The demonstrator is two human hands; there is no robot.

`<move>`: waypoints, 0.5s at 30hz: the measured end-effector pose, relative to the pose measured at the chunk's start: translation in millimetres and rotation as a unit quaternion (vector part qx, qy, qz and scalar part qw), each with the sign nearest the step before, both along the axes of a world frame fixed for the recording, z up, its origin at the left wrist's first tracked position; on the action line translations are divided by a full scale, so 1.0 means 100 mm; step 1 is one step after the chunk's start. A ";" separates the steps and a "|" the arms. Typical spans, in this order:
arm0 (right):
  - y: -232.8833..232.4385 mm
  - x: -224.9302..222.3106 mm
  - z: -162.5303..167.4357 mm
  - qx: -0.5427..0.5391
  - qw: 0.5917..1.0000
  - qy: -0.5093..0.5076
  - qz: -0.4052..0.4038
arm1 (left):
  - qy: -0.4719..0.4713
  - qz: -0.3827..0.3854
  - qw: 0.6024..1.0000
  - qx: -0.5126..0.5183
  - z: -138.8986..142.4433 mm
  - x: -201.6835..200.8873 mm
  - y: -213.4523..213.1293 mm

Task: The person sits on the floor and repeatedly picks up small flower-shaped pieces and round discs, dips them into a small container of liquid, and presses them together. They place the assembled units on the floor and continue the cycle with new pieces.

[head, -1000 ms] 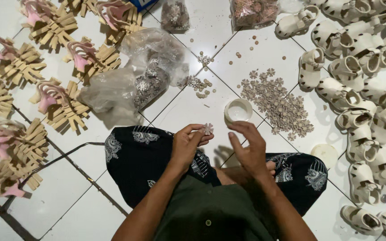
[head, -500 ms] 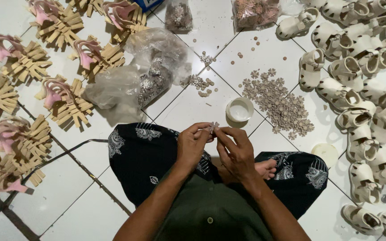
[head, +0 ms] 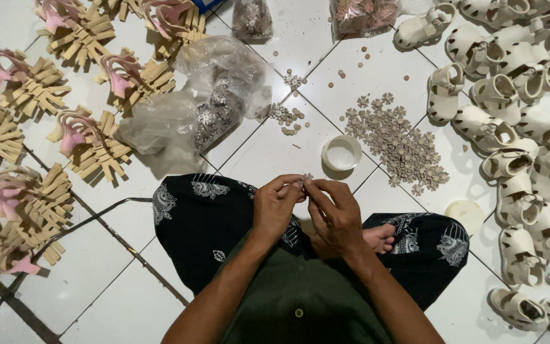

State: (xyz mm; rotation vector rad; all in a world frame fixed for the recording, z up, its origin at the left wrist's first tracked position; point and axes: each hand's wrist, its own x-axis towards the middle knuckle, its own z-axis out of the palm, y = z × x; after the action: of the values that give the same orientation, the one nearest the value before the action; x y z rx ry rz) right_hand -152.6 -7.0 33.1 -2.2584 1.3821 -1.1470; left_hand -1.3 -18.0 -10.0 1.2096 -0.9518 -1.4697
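We see a white tiled floor (head: 275, 153) with a small round white tub (head: 341, 153) at its middle. At two o'clock from the tub lies a heap of small flower-shaped pieces (head: 397, 141). At three o'clock, cream sandals (head: 510, 114) crowd the right edge. At ten o'clock sit crumpled clear plastic bags (head: 198, 102), and further toward nine o'clock, tan strap bundles with pink insoles (head: 90, 140).

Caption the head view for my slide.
Both hands, left hand and right hand, pinch a small flower-shaped piece above the lap.
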 end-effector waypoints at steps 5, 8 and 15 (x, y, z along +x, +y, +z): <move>0.02 -0.01 -0.04 0.001 1.000 0.019 0.005 | -0.029 -0.002 1.000 0.012 0.00 0.00 0.01; 0.02 -0.02 -0.09 0.026 1.000 0.008 0.011 | 0.007 0.004 0.999 0.031 -0.04 0.00 0.02; 0.05 -0.22 -0.20 0.098 0.979 -0.152 -0.095 | 0.120 0.016 0.985 0.120 -0.25 0.09 0.01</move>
State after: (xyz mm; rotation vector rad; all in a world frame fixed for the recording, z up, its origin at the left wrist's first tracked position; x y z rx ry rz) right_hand -175.0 -2.4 13.4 -1.7617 1.5317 -1.2871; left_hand 7.5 -17.2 -34.6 1.1772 -0.6023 -1.6959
